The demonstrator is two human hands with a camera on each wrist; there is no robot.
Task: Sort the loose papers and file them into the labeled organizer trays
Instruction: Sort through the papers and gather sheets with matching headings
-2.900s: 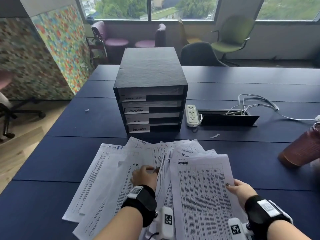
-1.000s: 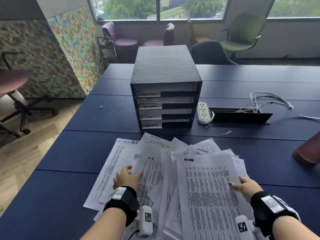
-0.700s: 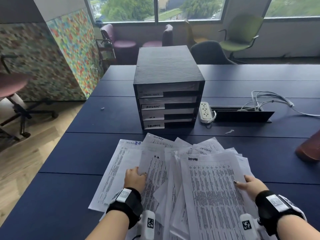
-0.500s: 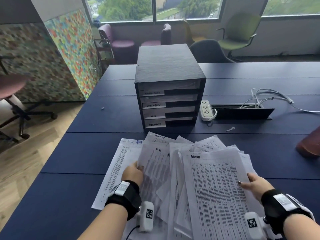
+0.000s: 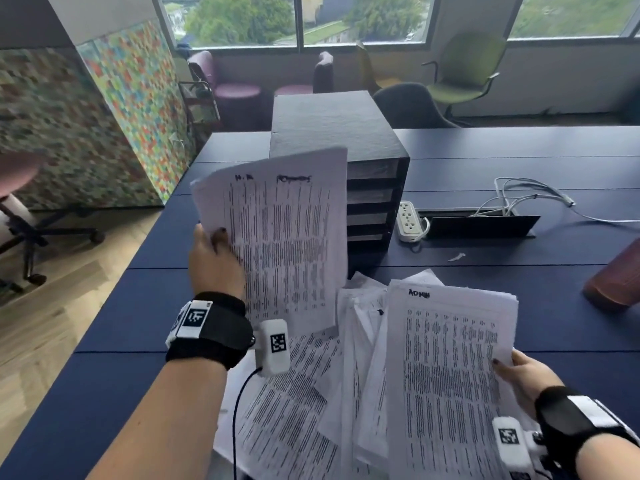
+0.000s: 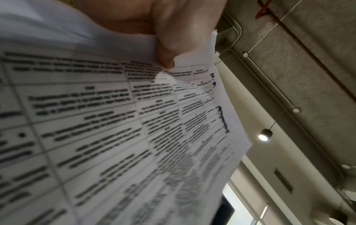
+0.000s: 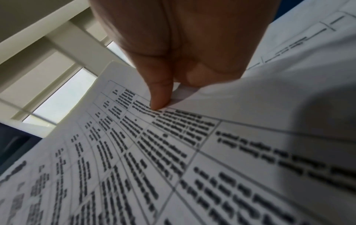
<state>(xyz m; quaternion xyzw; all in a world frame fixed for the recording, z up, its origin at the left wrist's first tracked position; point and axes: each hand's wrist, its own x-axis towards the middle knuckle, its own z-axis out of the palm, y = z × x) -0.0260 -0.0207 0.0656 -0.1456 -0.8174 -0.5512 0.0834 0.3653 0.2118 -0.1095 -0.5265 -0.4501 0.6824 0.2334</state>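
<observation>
My left hand (image 5: 213, 252) pinches the left edge of a printed sheet (image 5: 287, 237) and holds it up, tilted, in front of the black organizer (image 5: 332, 133), hiding the tray labels. The left wrist view shows the thumb (image 6: 169, 50) pressed on that sheet (image 6: 115, 129). My right hand (image 5: 519, 372) grips the right edge of a stack of papers (image 5: 446, 368) whose top sheet reads "ADMIN"; its thumb (image 7: 159, 94) lies on the top page (image 7: 154, 159). More loose sheets (image 5: 294, 410) lie fanned on the dark blue table (image 5: 114, 358) below.
A white power strip (image 5: 408, 220) and a cable box with white cords (image 5: 481, 225) sit right of the organizer. A reddish bottle (image 5: 616, 275) lies at the right edge. The table's left edge drops to a wood floor. Chairs stand behind the table.
My left hand has lifted one sheet off the pile and raised it upright before the organizer. The right hand still holds the ADMIN stack, raised slightly.
</observation>
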